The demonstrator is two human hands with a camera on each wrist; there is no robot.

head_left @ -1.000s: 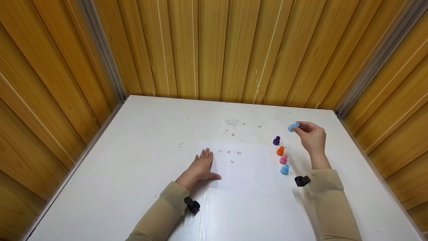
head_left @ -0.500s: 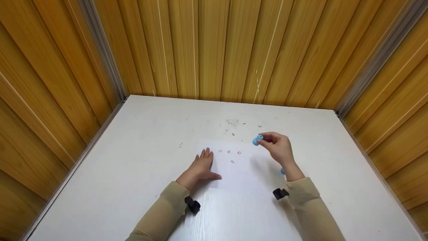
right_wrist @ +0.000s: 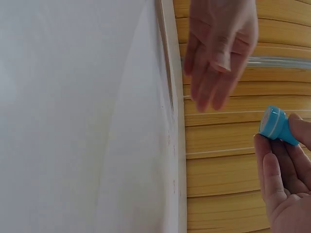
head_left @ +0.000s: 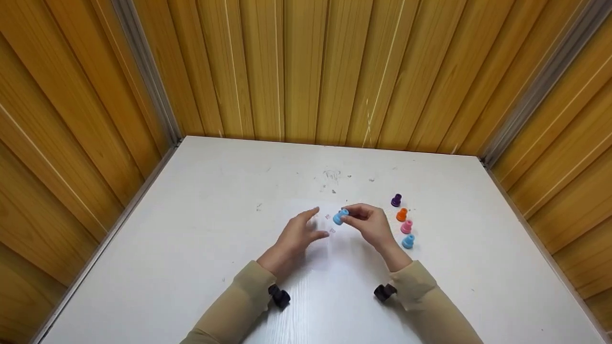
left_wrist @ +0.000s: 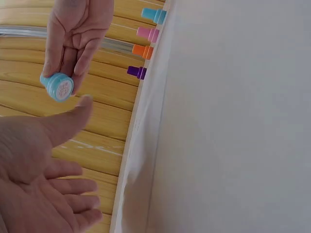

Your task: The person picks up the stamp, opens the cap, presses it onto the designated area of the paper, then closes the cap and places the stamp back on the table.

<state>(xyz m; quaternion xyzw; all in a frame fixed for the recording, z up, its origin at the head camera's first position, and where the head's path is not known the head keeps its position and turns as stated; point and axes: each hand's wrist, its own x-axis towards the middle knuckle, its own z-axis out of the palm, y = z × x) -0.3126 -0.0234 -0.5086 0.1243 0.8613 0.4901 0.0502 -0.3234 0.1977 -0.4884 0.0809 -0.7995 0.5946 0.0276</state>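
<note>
Between thumb and fingers of my right hand (head_left: 375, 230) I pinch a light blue stamp (head_left: 338, 218), held up over the white paper (head_left: 346, 255). Its round pale face with a reddish design shows in the left wrist view, where the stamp (left_wrist: 60, 87) is tilted toward the camera. My left hand (head_left: 292, 238) is lifted over the paper's left part, thumb and fingers apart, facing the stamp with a gap between them. Small reddish stamp prints (head_left: 332, 231) mark the paper between the hands; some prints are hidden behind the hands.
To the right of the paper stand a purple stamp (head_left: 396, 200), an orange stamp (head_left: 402, 215), a pink stamp (head_left: 406, 227) and another light blue stamp (head_left: 408, 241) in a row. Dark scuffs (head_left: 331, 176) mark the white table (head_left: 215, 191). Yellow plank walls (head_left: 306, 71) enclose it.
My right hand has carried the light blue stamp leftward from beyond the row to above the paper. My left hand, earlier resting on the paper's left edge, has lifted and moved toward it.
</note>
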